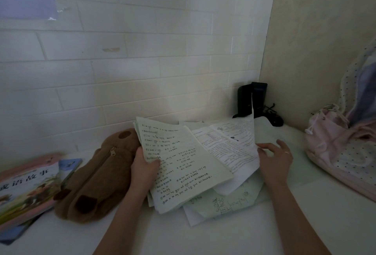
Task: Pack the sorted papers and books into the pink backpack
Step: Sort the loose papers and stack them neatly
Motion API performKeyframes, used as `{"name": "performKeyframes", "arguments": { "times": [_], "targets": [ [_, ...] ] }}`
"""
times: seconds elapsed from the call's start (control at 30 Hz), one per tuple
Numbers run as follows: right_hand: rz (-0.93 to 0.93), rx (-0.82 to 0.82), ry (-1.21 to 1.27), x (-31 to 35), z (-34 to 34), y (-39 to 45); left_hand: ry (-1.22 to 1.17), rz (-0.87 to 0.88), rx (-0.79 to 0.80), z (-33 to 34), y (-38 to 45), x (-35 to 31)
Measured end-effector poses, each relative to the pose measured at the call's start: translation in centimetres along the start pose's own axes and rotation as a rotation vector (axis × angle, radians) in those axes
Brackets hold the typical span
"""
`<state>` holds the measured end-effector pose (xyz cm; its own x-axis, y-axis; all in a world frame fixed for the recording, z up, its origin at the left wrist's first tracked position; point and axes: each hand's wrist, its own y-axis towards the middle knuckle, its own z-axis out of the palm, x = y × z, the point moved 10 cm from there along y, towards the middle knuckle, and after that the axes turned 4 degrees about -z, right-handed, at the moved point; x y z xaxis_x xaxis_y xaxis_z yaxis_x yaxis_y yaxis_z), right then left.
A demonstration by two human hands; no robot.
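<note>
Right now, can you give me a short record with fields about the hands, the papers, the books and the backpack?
left hand: holds the handwritten stack at its left edge, thumb on top
right hand: fingers spread on the printed sheets
loose papers: on the table, under both
books: stacked far left
plush pencil case: between books and papers
pink backpack: far right; no papers seen in it

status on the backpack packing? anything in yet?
Done: nothing visibly packed; the pink backpack sits at the right with no papers seen in it. In hand: the left hand grips a handwritten sheaf, while the right hand touches the printed pages. Left: loose sheets underneath and the books at far left are on the table.
</note>
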<state>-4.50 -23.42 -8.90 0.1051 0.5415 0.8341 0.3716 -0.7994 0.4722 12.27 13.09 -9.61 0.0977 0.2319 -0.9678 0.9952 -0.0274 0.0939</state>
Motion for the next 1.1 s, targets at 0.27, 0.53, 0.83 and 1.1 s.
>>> {"name": "performKeyframes", "arguments": {
  "times": [0.27,0.53,0.83,1.1],
  "targets": [
    [0.099,-0.003,0.357,0.4,-0.9,-0.1,-0.016,0.0,-0.002,0.0,-0.3,-0.1],
    [-0.023,-0.122,0.401,4.1,-3.7,-0.4,-0.021,-0.014,0.005,0.0,-0.4,0.1],
    [0.047,0.158,0.532,3.3,-1.1,-0.1,-0.053,0.002,0.02,0.1,-0.3,0.1],
    [0.57,0.181,0.686,-0.2,1.0,-1.4,-0.055,0.007,0.004,0.1,-0.2,0.1]
  ]
}}
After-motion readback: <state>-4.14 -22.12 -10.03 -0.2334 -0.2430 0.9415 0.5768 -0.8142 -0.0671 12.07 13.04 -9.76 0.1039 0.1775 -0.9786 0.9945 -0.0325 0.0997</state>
